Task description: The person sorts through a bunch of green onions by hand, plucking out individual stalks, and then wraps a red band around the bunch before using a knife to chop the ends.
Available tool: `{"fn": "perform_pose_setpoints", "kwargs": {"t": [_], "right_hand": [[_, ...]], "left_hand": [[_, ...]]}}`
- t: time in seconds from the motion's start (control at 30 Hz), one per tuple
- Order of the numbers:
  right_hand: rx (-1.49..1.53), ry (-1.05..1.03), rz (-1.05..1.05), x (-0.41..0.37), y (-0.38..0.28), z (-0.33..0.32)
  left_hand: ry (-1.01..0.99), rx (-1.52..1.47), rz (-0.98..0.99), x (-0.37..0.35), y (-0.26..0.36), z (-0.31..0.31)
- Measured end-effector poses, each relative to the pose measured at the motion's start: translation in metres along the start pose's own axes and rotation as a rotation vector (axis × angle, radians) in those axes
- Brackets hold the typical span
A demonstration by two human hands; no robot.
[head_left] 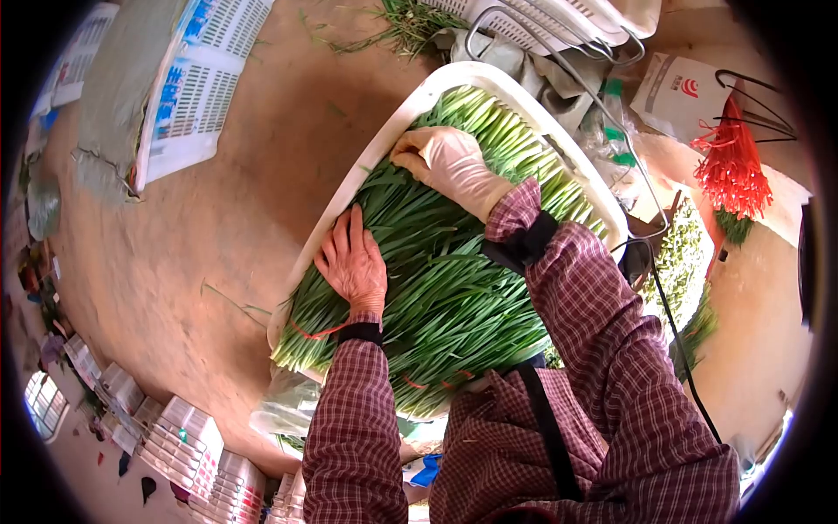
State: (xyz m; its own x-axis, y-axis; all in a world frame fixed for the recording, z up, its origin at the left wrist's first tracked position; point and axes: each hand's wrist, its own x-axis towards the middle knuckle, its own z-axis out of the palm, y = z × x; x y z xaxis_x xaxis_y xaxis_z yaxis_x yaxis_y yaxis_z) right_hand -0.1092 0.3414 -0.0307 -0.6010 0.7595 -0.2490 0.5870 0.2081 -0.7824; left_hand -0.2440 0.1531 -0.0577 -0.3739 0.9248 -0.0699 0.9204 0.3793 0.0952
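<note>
A white plastic crate (336,203) is filled with long green garlic chives (454,288), their pale stem ends lying toward the far side and the near left corner. My left hand (353,269), bare, rests open on the leaves at the crate's left edge, fingers stretched out. Farther up, my right hand (447,164) wears a pale glove and is bent in over the chives near the left rim. Its fingers are curled together, and what they hold, if anything, is hidden. Red ties (319,333) circle some bunches at the near side.
White slatted crates (188,100) stand at the upper left, and more stacked crates (179,441) at the lower left. A metal rod frame (611,118) runs along the crate's right. Red strips (733,175) hang at right, near a cardboard box (681,92). Loose greens (415,26) lie on the floor.
</note>
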Motion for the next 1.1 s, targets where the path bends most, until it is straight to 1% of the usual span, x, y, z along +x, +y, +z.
{"fn": "perform_pose_setpoints", "kwargs": {"t": [0.07,0.13,0.2,0.33,0.4,0.43,0.5,0.53,0.6,0.63,0.7,0.73,0.8,0.83,0.9,0.93,1.0,1.07,1.1], "right_hand": [[-0.159,0.088,-0.02,-0.002,0.006,0.009],[-0.118,0.105,-0.018,-0.005,0.005,0.012],[-0.07,0.053,0.066,-0.004,0.001,0.014],[-0.137,0.071,0.071,-0.002,0.002,0.024],[-0.237,0.174,-0.062,0.002,0.009,0.032],[-0.236,0.176,-0.061,0.003,0.012,0.035],[-0.42,0.183,-0.157,0.005,0.016,0.041],[-0.419,0.183,-0.156,0.006,0.017,0.044],[-0.57,0.284,-0.257,0.008,0.021,0.047],[-0.57,0.285,-0.257,0.012,0.024,0.045],[-0.654,0.326,-0.121,0.025,0.025,0.031],[-0.681,0.482,-0.105,0.035,0.028,0.019],[-0.096,0.506,0.034,0.045,0.01,-0.012],[-0.097,0.505,0.035,0.045,0.001,-0.013],[0.574,0.393,-0.222,0.04,-0.021,-0.008],[0.294,0.292,-0.091,0.032,-0.029,-0.01],[0.072,0.013,0.085,0.028,-0.029,0.01],[-0.264,0.145,-0.178,0.017,-0.022,0.033],[-0.303,0.123,-0.176,0.017,-0.018,0.043]], "left_hand": [[0.018,-0.033,0.008,0.0,-0.001,0.001],[0.025,-0.029,0.009,0.0,-0.001,0.002],[0.033,-0.026,0.011,0.0,-0.001,0.002],[0.044,-0.022,0.014,0.0,-0.001,0.004],[0.041,-0.02,0.011,-0.001,-0.002,0.004],[0.043,-0.018,0.013,0.0,-0.001,0.004],[0.045,-0.015,0.016,0.0,-0.001,0.004],[0.047,-0.016,0.015,0.0,-0.001,0.003],[0.049,-0.019,0.016,-0.001,-0.001,0.003],[0.046,-0.005,0.018,-0.001,-0.002,0.004],[0.043,0.01,0.018,0.0,-0.002,0.004],[0.05,-0.002,0.022,0.0,-0.002,0.004],[0.056,-0.014,0.024,0.0,-0.002,0.003],[0.058,-0.013,0.022,0.0,-0.002,0.003],[0.064,-0.017,0.021,0.0,-0.001,0.002],[0.049,-0.007,0.019,-0.001,-0.001,0.003],[0.041,0.006,0.02,0.0,-0.002,0.003],[0.054,-0.027,0.014,0.0,-0.002,0.004],[0.051,-0.032,0.022,-0.001,-0.002,0.005]]}}
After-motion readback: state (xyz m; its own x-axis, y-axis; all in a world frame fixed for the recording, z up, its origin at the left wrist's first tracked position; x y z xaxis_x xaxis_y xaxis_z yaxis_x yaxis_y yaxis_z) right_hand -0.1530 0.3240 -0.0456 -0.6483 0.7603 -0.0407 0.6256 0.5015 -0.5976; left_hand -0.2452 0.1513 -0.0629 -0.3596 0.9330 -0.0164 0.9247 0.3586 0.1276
